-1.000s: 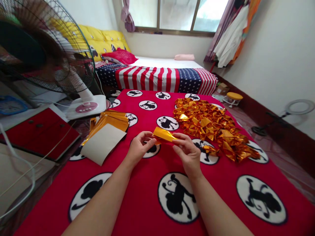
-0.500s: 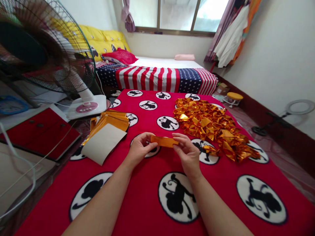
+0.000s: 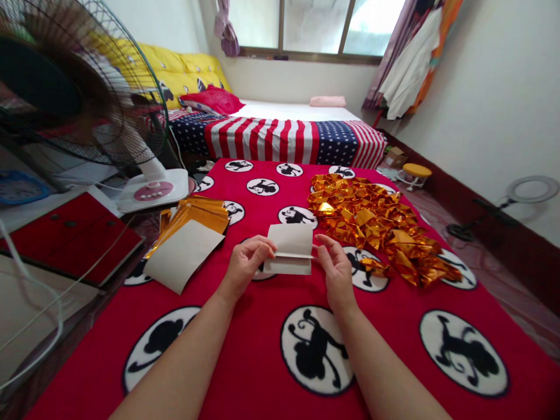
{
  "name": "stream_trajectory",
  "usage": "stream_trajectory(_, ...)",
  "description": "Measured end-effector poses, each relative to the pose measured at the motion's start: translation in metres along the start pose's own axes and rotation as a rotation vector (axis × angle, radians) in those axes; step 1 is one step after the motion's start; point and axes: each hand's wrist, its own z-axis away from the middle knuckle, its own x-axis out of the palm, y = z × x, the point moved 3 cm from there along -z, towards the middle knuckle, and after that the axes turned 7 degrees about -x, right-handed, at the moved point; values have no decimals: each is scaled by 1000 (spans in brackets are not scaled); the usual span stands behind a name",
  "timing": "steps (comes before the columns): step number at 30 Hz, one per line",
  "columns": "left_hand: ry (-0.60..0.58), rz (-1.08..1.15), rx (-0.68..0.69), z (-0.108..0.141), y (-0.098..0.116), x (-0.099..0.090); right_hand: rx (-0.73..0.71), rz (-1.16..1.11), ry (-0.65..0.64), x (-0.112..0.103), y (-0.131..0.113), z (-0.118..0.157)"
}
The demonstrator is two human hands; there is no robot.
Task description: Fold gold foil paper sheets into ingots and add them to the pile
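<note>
A sheet of paper (image 3: 290, 238), pale side showing, has a crease across it that sets a strip off along its near side. My left hand (image 3: 248, 261) is closed, thumb and fingertips pinching the sheet's left edge at the crease. Close by the right edge, my right hand (image 3: 336, 269) has its fingers apart; whether a fingertip touches the paper is hard to make out. Left of my hands lies a stack of gold foil paper (image 3: 195, 219), with one sheet pale side up (image 3: 184, 255). Folded gold foil pieces (image 3: 371, 213) are heaped on the right.
Everything lies on a red cloth (image 3: 245, 350) with round monkey prints. A fan (image 3: 153, 178) stands at the left beside a red panel (image 3: 65, 233). Behind are a bed (image 3: 271, 137) and, at the right, a yellow stool (image 3: 416, 170) and a ring-shaped stand (image 3: 531, 191).
The paper was a narrow folded gold strip held between both hands; now it is opened out with its pale side showing. My right hand has let its fingers come apart.
</note>
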Motion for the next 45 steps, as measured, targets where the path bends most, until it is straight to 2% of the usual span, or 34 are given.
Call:
stream_trajectory(4,-31,2,-5,1,0,4,68,-34,-27,4,-1,1)
stream_trajectory(7,-54,99,-16,0,-2,10,100,-59,-81,6,-2,2)
stream_trajectory(9,-50,214,-78,0,-5,13,106,-77,-76,6,-2,2)
stream_trajectory(14,-21,390,-247,-3,-16,15,146,-141,33,9,2,7)
stream_trajectory(17,-48,447,-300,-3,-19,17,177,-148,-46,17,1,13)
stream_trajectory(20,-65,406,-319,-1,-18,19,171,-111,-186,23,-2,18)
stream_trajectory(22,-37,317,-307,0,-16,17,140,-137,-226,23,-5,18)
stream_trajectory(25,2,148,-258,-1,-16,12,116,-206,-188,19,-7,15)
stream_trajectory(29,37,-28,-203,-3,-18,7,148,-134,-113,11,-4,10)
stream_trajectory(38,74,168,-327,2,-12,7,174,-93,-71,8,3,9)
stream_trajectory(45,106,196,-302,1,-14,5,186,-98,-59,9,1,8)
